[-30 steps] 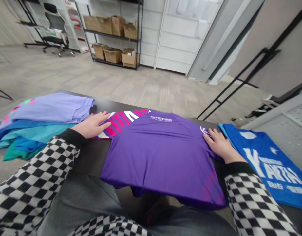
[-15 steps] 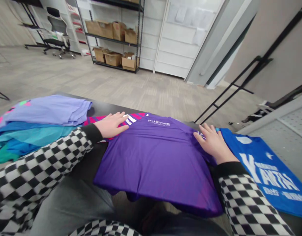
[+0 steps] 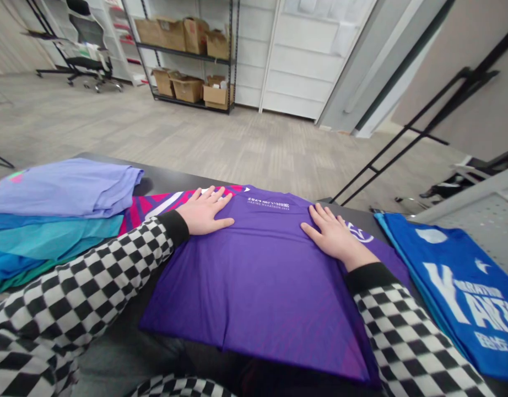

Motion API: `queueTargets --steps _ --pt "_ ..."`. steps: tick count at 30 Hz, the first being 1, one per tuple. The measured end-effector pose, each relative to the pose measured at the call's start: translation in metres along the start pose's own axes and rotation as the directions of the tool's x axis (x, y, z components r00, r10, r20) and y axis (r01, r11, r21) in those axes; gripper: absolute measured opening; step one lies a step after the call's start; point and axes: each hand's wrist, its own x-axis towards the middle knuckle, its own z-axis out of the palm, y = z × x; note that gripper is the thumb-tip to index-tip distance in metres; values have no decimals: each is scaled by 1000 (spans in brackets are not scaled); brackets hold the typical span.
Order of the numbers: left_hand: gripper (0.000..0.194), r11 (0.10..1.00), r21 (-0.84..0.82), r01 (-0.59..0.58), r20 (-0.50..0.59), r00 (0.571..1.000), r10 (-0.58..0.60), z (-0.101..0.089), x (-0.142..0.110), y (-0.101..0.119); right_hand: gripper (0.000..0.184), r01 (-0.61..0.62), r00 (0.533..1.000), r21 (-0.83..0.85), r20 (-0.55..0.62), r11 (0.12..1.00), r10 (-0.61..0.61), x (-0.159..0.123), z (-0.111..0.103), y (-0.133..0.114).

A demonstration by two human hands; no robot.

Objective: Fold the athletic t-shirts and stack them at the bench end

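Note:
A purple T-shirt [image 3: 258,281] lies spread on the dark table [image 3: 167,179], its near hem hanging over the front edge. One sleeve with pink and white stripes [image 3: 149,207] sticks out on the left. My left hand [image 3: 206,212] rests flat and open on the shirt's upper left, by the small white print. Flat on the upper right of the shirt lies my right hand [image 3: 334,237], fingers spread. Both arms wear black-and-white checked sleeves.
A pile of folded lilac, teal and blue shirts [image 3: 55,215] sits at the left. A blue shirt with white lettering [image 3: 456,286] lies at the right. Beyond the table are a shelf with cardboard boxes [image 3: 188,49], an office chair [image 3: 82,38] and a black metal frame [image 3: 406,143].
Both hands have slid inward along the shirt's top edge, from the sleeves toward the middle. The striped left sleeve is now uncovered.

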Motion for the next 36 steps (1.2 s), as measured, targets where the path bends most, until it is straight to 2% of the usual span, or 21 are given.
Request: queueTargets --steps 6,8,11,13,16,18,23,29,33,36 --pt "106 1000 14 -12 -15 1000 12 -2 4 2 94 2 1000 -4 -11 1000 -2 1 -1 -1" --pt "108 999 35 -28 -57 998 30 -7 2 7 93 -2 1000 -11 -29 1000 1 -1 -3 -2" --pt "105 997 35 -75 -142 987 80 -13 2 20 89 20 990 -34 -136 999 -24 -3 -8 -7" --pt "102 994 11 -107 -126 986 108 -12 4 28 86 64 978 -40 -195 997 -70 -5 -10 -13" --pt "101 993 -16 -121 -27 992 120 -5 9 34 86 99 987 -12 -124 995 -100 -6 -9 -24" --pt "103 992 -27 -122 -8 993 121 1 11 34 89 88 995 5 -52 996 -88 -6 -6 -30" --pt "106 989 -48 -139 -27 990 138 7 15 28 95 89 996 20 -14 996 -89 -5 -6 -34" --pt "108 989 -59 -135 -73 989 131 11 17 21 90 114 993 44 -27 993 -112 -11 -10 -30" --pt "104 988 -58 -143 -62 988 140 2 11 18 91 124 992 38 -11 992 -124 -12 -11 -28" --pt "94 976 -36 -213 -138 969 206 -8 2 18 93 112 993 13 36 994 -113 -10 -16 -29"
